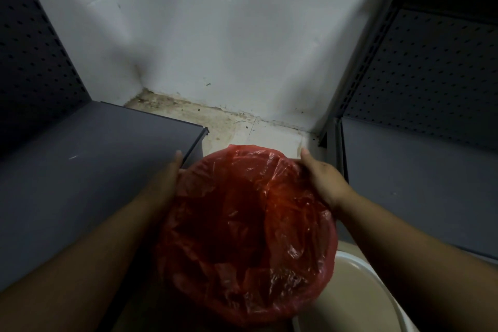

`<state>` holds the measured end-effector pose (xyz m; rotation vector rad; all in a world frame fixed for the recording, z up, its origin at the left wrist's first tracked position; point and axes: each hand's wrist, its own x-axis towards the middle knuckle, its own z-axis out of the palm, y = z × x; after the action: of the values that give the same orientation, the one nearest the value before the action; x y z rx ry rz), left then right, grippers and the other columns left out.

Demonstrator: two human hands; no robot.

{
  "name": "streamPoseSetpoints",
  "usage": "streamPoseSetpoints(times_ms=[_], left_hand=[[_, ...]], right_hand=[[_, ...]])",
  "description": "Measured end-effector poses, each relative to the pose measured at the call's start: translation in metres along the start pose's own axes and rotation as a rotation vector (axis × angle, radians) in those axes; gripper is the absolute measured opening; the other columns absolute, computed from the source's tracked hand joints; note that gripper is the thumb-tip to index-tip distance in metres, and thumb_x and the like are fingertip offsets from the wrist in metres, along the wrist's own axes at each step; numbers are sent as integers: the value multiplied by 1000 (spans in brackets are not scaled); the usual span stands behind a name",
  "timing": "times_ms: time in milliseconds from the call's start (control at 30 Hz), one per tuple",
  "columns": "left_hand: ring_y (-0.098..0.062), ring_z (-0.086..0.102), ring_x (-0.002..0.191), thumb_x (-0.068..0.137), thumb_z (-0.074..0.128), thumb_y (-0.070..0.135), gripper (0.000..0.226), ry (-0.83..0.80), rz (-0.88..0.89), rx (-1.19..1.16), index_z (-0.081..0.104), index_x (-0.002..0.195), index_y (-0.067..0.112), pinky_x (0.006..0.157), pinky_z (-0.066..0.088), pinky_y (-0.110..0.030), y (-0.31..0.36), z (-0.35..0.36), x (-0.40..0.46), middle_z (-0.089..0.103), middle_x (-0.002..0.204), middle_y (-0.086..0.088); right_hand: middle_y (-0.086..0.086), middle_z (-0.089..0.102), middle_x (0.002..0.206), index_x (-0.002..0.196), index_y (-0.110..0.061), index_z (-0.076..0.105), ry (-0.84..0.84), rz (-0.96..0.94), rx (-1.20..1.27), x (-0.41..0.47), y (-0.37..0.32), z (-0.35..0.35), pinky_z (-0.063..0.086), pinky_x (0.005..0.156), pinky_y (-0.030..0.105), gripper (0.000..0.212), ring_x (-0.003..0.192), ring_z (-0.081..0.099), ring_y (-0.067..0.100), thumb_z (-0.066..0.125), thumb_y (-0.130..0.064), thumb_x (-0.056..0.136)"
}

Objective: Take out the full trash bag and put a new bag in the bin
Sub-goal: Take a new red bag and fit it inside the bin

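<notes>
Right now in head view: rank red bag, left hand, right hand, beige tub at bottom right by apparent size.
1. red bag, largest by far
2. beige tub, cut off by the frame, so only its visible part counts
3. right hand and left hand: look alike, no ranking

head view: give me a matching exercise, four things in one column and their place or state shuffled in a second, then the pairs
Things:
1. red bag
2. left hand
3. right hand
4. beige tub

Places or states:
A. bottom right corner, beside the bin
B. on the bin's rim next to the grey shelf
C. lines the bin, folded over its rim
D. on the rim's far right side

Pairs: 1-C, 2-B, 3-D, 4-A
</notes>
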<state>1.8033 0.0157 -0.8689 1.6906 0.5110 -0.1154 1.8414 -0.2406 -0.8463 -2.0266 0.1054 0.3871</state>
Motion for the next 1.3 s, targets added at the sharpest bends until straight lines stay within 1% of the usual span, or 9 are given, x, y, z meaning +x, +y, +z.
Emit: streamPoseSetpoints(times_ms=[233,333,500,600,800,933,1033,1100,1300], left_hand=[[-26,50,53,91,15,58,87,-39,-111,-318,68,45,7,53,38,-27,-15,-9,-6,62,44,-10],[-27,53,63,92,12,57,81,49,-43,-149,70,64,8,57,38,-30,-17,-16,-17,65,67,-16],[-28,59,104,88,16,61,67,262,177,211,65,108,19,97,43,-43,-19,-26,-30,66,113,-9],[-28,48,124,96,20,48,54,252,213,338,54,125,17,105,33,-39,-15,-17,-41,54,135,-12],[-30,54,112,96,39,25,35,253,209,456,55,124,13,81,36,-30,-10,-3,-41,59,128,-15],[-34,54,115,94,44,27,37,267,205,477,56,124,10,90,40,-36,-1,-2,-34,58,129,-18],[-34,54,116,94,44,30,38,240,234,520,56,125,11,92,40,-37,2,0,-32,58,130,-17],[-34,53,116,94,43,31,39,246,253,552,56,125,11,91,39,-37,5,-1,-32,57,130,-17],[-36,51,119,96,40,31,41,299,289,623,53,128,10,96,39,-42,9,-5,-34,54,133,-20]], right_hand=[[-8,67,82,104,-20,69,64,31,162,-17,21,4,39,62,16,61,78,61,3,18,-53,98],[0,72,92,109,-15,70,137,-7,79,-23,28,5,43,72,20,67,90,66,13,15,-52,98],[9,60,131,133,-12,52,254,-19,201,-33,18,3,41,105,41,58,116,57,23,23,-49,99],[-4,58,117,132,-15,52,137,-38,182,-48,9,12,36,99,30,55,111,52,13,22,-47,99],[5,57,133,130,-17,55,230,-15,124,-38,6,23,36,108,40,63,127,50,24,17,-55,97],[9,67,115,118,-11,62,395,39,362,-32,22,12,45,100,42,60,105,62,25,20,-51,98],[17,68,103,101,-4,64,484,150,25,-37,69,8,48,83,36,54,91,61,28,25,-41,100],[18,66,109,98,-7,62,341,204,-324,-42,105,5,42,75,30,35,96,60,30,35,-29,99],[8,54,130,123,-16,52,-76,191,-828,-39,153,20,46,99,39,32,117,53,26,45,-12,93]])
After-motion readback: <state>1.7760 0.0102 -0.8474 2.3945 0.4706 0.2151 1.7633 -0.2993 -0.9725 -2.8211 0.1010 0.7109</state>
